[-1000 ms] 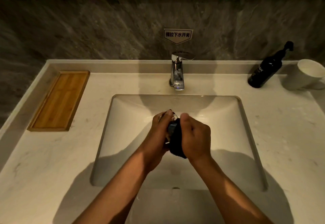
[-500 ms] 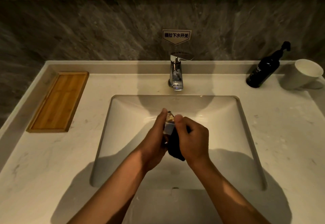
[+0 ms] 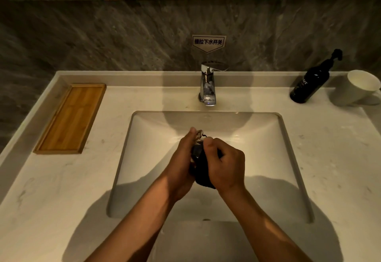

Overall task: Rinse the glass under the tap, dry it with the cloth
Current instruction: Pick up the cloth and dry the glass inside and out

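Note:
Both hands meet over the middle of the white sink basin. My left hand is closed around a small clear glass, of which only the rim and a bit of the side show between the fingers. My right hand grips a dark cloth pressed against the glass; the cloth hangs below both hands. The chrome tap stands behind the basin, with no water seen running.
A wooden tray lies on the counter at the left. A black pump bottle and a white cup stand at the back right. A grey stone wall with a small sign rises behind the tap.
The hands stay over the basin; the right hand has shifted the cloth slightly against the glass, and a little more of the glass rim shows between the fingers.

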